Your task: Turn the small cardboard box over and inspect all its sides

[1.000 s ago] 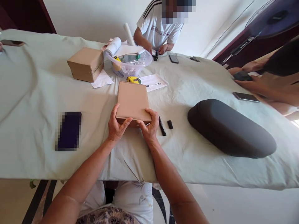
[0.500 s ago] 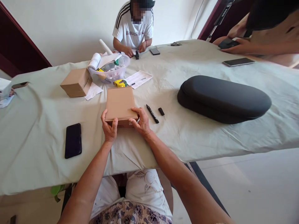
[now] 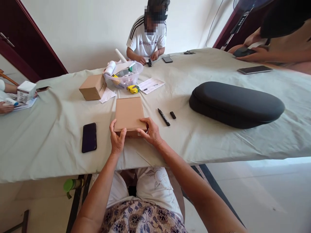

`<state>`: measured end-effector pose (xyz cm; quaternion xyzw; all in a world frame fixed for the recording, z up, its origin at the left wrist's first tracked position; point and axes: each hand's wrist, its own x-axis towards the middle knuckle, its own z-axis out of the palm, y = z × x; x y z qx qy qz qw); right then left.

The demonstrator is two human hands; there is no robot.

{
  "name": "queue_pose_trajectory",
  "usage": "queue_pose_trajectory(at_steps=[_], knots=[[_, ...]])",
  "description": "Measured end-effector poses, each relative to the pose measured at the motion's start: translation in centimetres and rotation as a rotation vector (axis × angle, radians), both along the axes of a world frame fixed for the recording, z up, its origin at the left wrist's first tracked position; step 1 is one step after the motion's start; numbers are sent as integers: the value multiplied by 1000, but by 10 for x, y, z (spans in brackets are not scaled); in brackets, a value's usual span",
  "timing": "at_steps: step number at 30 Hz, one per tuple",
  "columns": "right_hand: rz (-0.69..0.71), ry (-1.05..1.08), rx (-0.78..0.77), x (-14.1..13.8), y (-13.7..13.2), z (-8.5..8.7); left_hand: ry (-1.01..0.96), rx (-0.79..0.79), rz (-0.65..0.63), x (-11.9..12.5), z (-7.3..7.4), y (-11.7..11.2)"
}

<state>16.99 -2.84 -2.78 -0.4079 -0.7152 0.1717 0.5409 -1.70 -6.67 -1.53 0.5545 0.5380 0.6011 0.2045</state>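
Note:
A closed brown cardboard box (image 3: pixel 129 113) lies on the cloth-covered table in front of me. My left hand (image 3: pixel 117 137) grips its near left corner, thumb against the front side. At the near right corner my right hand (image 3: pixel 151 131) holds it too, with fingers on the top edge and thumb on the front. Just right of the box lie an uncapped black marker (image 3: pixel 164 117) and its black cap (image 3: pixel 172 115), apart from each other. To the left a dark smartphone (image 3: pixel 89 138) lies flat.
Behind the box are a yellow tape measure (image 3: pixel 133 89), a paper sheet (image 3: pixel 152 85), a filled plastic basin (image 3: pixel 123 81) and another cardboard box (image 3: pixel 92 87). A long black case (image 3: pixel 236 105) lies right. People sit across and at both ends of the table.
The view has shifted left, so everything appears further right and more of a person's hands at left shows. Both my hands keep their hold on the box.

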Motion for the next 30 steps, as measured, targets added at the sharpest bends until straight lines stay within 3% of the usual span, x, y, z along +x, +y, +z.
queue_pose_trajectory(at_steps=[6,16,23,30], knots=[[-89,85,-1,-11,-30,-9,-13,-24,4,0,-4,-22],[-34,87,34,-6,-25,-14,-11,78,0,0,-24,-15],[-39,77,1,-4,-28,-15,-27,77,-33,-1,-22,-17],[-90,92,68,-2,-26,-13,-48,69,-30,0,-21,-19]])
